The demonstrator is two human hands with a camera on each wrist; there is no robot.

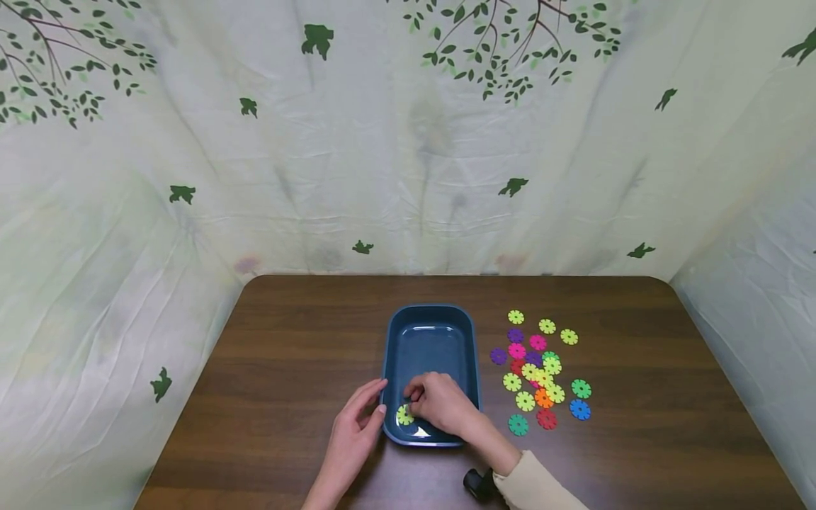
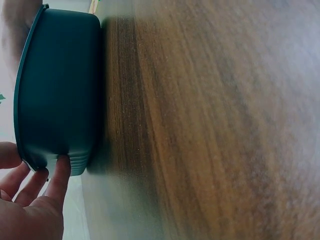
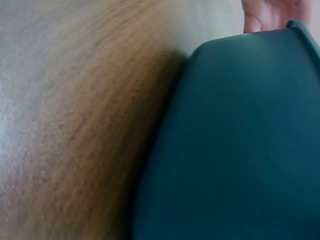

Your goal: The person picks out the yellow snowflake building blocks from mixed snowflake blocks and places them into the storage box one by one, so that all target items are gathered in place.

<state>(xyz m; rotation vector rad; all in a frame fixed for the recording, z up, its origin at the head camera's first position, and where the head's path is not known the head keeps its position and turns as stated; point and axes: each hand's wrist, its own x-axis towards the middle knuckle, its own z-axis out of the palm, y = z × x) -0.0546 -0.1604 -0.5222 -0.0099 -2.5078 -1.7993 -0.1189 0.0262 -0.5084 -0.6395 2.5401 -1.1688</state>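
While a person's left hand (image 1: pixel 353 432) touches the outer left side of a dark blue rectangular tray (image 1: pixel 430 354), the right hand (image 1: pixel 443 405) reaches inside, beside a yellow-green notched disc (image 1: pixel 404 416) near the front left corner. The work looks early: that is the only disc visible in the tray, though the right hand may hide others, and a loose scatter of multicoloured discs (image 1: pixel 543 377), some overlapping, lies on the brown wooden bench (image 1: pixel 287 354) to the tray's right. The left grip is released, fingers extended; the right fingers curl at the disc, but whether they pinch it cannot be told.
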